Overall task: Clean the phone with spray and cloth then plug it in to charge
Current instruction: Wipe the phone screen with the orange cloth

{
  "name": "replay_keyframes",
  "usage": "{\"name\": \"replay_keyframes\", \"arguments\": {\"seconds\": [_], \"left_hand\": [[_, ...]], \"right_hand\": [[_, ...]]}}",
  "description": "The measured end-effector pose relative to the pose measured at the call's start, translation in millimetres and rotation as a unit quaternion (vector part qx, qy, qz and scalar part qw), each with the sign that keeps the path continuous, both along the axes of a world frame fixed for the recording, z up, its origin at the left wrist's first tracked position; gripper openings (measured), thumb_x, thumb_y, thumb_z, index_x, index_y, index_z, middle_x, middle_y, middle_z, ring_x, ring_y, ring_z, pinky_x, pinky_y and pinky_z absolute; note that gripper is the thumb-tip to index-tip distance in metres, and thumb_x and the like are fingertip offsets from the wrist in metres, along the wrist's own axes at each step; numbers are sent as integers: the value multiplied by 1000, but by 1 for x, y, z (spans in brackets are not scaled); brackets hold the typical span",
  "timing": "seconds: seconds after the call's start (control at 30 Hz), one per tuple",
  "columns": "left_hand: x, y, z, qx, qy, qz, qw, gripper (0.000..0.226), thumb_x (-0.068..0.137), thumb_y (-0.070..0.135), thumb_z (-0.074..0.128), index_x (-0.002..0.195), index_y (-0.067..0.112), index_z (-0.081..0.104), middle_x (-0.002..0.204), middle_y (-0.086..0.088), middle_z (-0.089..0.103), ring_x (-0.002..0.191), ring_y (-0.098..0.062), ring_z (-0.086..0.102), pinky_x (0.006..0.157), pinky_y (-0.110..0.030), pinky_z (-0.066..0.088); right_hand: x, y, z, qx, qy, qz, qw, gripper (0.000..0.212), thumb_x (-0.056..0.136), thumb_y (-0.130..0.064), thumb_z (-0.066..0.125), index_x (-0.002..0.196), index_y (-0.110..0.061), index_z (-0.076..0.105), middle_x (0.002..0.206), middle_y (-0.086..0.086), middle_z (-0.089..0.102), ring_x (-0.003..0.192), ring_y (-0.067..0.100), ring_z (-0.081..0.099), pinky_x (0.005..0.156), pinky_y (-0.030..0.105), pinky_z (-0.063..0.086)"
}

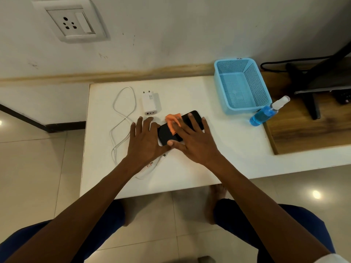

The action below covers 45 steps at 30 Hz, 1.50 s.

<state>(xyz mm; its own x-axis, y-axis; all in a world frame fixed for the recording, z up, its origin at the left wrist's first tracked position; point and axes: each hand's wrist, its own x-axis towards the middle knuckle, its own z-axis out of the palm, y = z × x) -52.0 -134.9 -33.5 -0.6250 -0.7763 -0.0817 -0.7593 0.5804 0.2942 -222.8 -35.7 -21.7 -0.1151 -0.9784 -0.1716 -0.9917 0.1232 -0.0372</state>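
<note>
I see my right hand spread flat with straight fingers, pressing a small orange cloth against the black phone, which lies face up and slanted near the middle of the white table. The cloth is crumpled and soft-looking, mostly tucked under my index and middle fingers, with a corner showing at the phone's upper left. My left hand is also open, fingers fanned and straight, resting on the tabletop just beside the phone's left end; whether it touches the phone's edge I cannot tell. Behind my left hand lies a white, boxy charger adapter with its two pins pointing toward the wall, and a thin white cable loops loosely to its left and runs under my left wrist. At the far right corner sits a light-blue perforated plastic basket, empty as far as I can see. Just beside it a clear spray bottle of blue liquid, white-capped, leans tilted.
</note>
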Motion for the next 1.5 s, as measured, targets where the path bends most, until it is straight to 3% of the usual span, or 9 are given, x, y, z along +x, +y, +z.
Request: {"name": "replay_keyframes", "arguments": {"seconds": [0.23,0.4,0.6,0.73,0.9,1.07,1.3,1.4,1.5], "left_hand": [[0,1,0,7,2,6,1000,90,70,78,63,135,17,49,157,-9,32,149,-37,17,121,-52,13],[1,1,1,7,4,4,1000,92,70,78,64,136,16,48,156,-10,33,148,-37,18,120,-52,14],[1,0,1,10,3,4,1000,94,71,78,64,138,15,47,157,-10,32,149,-38,16,120,-53,12],[0,0,2,9,-1,2,1000,91,72,75,66,138,15,47,157,-11,32,149,-39,17,120,-53,13],[-2,1,4,14,-5,0,1000,88,72,72,68,136,16,48,157,-10,32,148,-38,17,120,-51,13],[-2,1,5,19,-1,1,1000,88,72,73,67,137,17,47,157,-9,31,148,-36,16,121,-51,13],[-2,-1,2,29,-6,0,1000,90,73,73,66,140,18,45,159,-9,28,149,-37,13,122,-52,11],[-2,-3,3,24,-10,-3,1000,89,72,73,67,139,18,45,158,-11,28,149,-38,14,121,-52,10],[-4,-4,4,27,-10,-3,1000,86,71,71,69,135,18,47,158,-13,28,149,-39,14,120,-52,9]], "right_hand": [[-28,17,8,13,30,-95,995,85,87,-75,-6,159,-30,3,167,-2,7,154,30,4,120,59,5],[-10,22,5,16,-15,-39,999,87,86,-76,-7,158,-28,0,167,-2,-1,154,28,0,121,59,7],[7,33,1,26,-6,32,999,85,91,-76,1,159,-27,16,166,-1,11,154,29,8,120,58,10],[-3,42,6,31,7,-4,999,85,89,-77,-6,158,-30,12,166,-5,12,154,29,6,120,59,8],[-25,54,9,28,25,-85,996,80,87,-76,-9,156,-35,-10,167,-8,-3,154,28,1,120,59,7],[-20,54,9,28,3,-105,994,85,87,-76,-3,158,-30,-7,167,-5,-7,154,26,0,121,57,8],[7,49,-4,32,-25,16,999,83,91,-77,3,158,-28,2,167,-2,5,154,27,5,120,59,11],[-2,50,0,29,-5,-4,1000,82,92,-76,2,158,-29,7,166,-2,10,153,30,10,119,60,12],[-20,52,7,29,8,-73,997,82,88,-76,-6,158,-33,-2,167,-6,2,154,28,4,120,59,9]]}}
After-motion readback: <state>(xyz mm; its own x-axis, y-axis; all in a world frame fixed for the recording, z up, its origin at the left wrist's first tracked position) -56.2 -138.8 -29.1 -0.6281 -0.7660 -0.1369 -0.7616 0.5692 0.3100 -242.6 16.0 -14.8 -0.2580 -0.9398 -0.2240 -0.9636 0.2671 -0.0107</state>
